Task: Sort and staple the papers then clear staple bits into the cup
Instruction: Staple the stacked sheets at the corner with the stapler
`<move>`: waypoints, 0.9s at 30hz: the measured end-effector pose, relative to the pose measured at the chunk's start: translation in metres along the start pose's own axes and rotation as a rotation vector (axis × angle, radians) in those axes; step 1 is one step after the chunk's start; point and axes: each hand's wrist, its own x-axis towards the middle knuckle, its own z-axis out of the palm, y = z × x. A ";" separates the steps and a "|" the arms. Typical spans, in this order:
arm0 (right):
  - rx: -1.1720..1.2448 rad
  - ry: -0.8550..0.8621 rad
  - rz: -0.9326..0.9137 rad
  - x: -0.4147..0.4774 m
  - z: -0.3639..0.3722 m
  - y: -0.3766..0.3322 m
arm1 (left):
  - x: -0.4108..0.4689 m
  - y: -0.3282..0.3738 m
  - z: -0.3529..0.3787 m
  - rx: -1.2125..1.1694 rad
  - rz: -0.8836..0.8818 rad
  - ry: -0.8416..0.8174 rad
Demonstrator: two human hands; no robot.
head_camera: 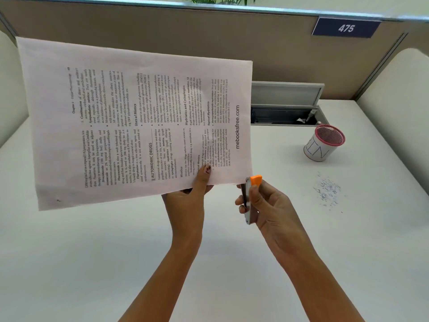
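A person's two bare arms reach out over a white surface [92, 252] in a cubicle. The left hand [195, 194] holds the papers [139, 122] up in the air, well above the surface. Its grip is clamped on the lower edge, near the right corner, with the thumb on the printed face and the fingers behind. I cannot tell how many sheets there are. The papers are turned sideways: the long axis runs left to right, the head of the page points left and the footer line sits at the right, so the lines of print run upward. The right hand [267, 203] has its grip curled tight round a small grey stapler [248, 203]. The stapler's long axis stands nearly upright, and its orange end points up, right at the lower right corner of the papers. Farther right, on the surface, lies a loose scatter of staple bits [327, 191]. Beyond them stands a white cup [321, 147] with a red rim, marked "BIN". Behind the cup, an open grey hatch [286, 94] is set into the surface against a tan partition [209, 38]. The partition bears a dark plate [346, 27] reading 475.
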 end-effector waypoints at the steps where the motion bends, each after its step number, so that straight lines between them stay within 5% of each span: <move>1: 0.005 0.007 -0.005 0.000 0.000 0.000 | -0.001 0.000 0.000 -0.001 0.003 -0.002; 27: 0.171 0.094 -0.086 -0.005 0.008 -0.010 | -0.011 0.006 0.007 -0.047 -0.001 0.017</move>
